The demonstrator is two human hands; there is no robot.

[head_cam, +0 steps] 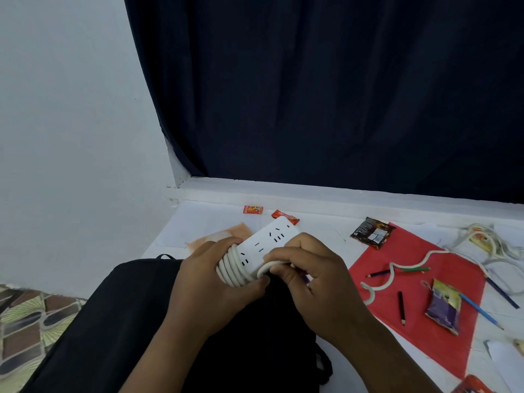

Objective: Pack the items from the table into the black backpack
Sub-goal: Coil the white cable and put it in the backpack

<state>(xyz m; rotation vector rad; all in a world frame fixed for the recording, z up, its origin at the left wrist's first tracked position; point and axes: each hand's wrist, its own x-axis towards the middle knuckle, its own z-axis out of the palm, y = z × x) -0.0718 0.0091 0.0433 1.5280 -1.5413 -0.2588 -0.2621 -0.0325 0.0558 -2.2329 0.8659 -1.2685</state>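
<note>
- A white power strip [266,245] is being held by both hands above the black backpack [136,321], near the centre of the view.
- The strip is being gripped by the left hand [211,276] at its near end, with the fingers curled round the white cable coils [229,268] that are wound around the body.
- A loop of the same cable is being pinched by the right hand [309,276] at the 3 o'clock side of the strip, the thumb and fingers being closed on it.
- The socket face of the strip is being turned upward, and its far end is pointing toward 1 o'clock.
- The backpack is lying at 7 o'clock from the strip, partly under the two forearms; whether its opening is unzipped cannot be told.
- A loose, wavy length of white cable [397,272] is lying on a red sheet [425,330] at 3 o'clock, well apart from the hands.
- On the red sheet, a black pencil [401,307], a purple packet [445,306] and a blue pencil [479,310] are resting.
- A dark snack packet [372,232] is lying at 2 o'clock on the worktop [320,222], half on the red sheet.
- Two small orange sweets [253,209] are lying at 12 o'clock, near the far edge of the worktop.
</note>
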